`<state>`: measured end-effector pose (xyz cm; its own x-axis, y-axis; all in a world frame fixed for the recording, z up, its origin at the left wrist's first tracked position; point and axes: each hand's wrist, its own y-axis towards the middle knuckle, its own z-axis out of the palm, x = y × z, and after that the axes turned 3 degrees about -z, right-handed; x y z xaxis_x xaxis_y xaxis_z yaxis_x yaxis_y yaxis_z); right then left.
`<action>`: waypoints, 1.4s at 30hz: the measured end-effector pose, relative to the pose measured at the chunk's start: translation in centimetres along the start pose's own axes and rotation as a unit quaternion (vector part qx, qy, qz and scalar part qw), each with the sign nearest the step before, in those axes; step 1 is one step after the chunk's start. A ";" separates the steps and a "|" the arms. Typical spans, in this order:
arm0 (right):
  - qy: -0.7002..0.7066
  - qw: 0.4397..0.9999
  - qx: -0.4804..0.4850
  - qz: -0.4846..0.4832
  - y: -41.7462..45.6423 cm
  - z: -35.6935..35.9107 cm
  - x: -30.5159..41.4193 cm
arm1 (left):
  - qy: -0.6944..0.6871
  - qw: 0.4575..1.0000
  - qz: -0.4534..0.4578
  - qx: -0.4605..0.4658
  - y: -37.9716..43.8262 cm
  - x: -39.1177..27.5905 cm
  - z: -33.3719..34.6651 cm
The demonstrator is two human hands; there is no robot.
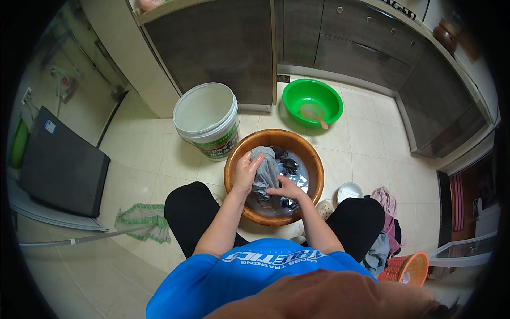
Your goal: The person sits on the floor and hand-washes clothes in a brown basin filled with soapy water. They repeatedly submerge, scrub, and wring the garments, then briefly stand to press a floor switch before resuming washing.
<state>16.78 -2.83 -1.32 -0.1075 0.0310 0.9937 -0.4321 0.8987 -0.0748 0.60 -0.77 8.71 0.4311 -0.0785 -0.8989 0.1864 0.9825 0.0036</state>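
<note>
A brown round basin [314,183] stands on the floor between my knees, holding cloudy, sudsy water. My left hand [245,172] grips a wet grey cloth [266,169] near its top, thumb laid over the fabric. At the cloth's lower right edge, my right hand [289,189] has its thumb and fingers on it. The grey cloth hangs over the water, its lower end reaching down into the basin. Dark wet fabric [290,165] lies partly under the surface to the right, and its full shape is hidden.
Beyond the basin stand a white bucket [205,107] and a green basin [295,95] with a dipper [312,113] in it. Near my right knee are a small white bowl [350,192], piled clothes [384,231] and an orange basket [416,269]. A green-edged mesh bag [139,217] lies left.
</note>
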 end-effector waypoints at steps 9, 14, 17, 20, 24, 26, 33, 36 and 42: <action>0.000 0.976 -0.209 0.058 1.2 0.0 -5.9 | -0.020 0.999 0.026 -0.030 0.4 0.3 -0.5; 0.168 0.926 -0.333 -0.054 1.4 -1.2 -1.7 | -0.034 0.998 0.034 -0.030 0.7 0.5 -1.2; 0.322 0.864 -0.348 -0.170 1.4 -2.2 3.1 | -0.048 0.999 0.019 -0.019 0.6 0.3 -1.1; 0.331 0.868 -0.314 -0.198 -0.1 -2.2 9.8 | -0.092 0.995 -0.033 0.016 0.4 1.7 -1.2; 0.260 0.916 -0.266 -0.151 -0.4 -1.9 8.9 | -0.178 0.958 -0.222 0.014 -0.3 3.2 -0.1; 0.100 0.945 -0.278 -0.138 -0.3 -0.3 7.0 | -0.206 0.921 -0.330 0.008 -0.8 4.0 -0.3; -0.283 0.915 -0.116 -0.262 -1.3 7.5 9.0 | -0.279 0.920 -0.274 -0.005 0.6 13.4 -6.0; -0.268 0.888 -0.288 -0.238 0.4 6.7 6.0 | -0.239 0.938 -0.244 -0.060 0.7 16.0 -6.1; -0.252 0.871 -0.404 -0.122 0.8 1.8 2.8 | -0.091 0.949 -0.269 -0.136 -1.3 11.1 -0.9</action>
<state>14.52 -2.78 1.23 -0.5681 -0.2170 0.7938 0.2520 0.8724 0.4188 4.35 -2.79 -1.70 0.4886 -0.5845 -0.6478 0.1993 0.7976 -0.5693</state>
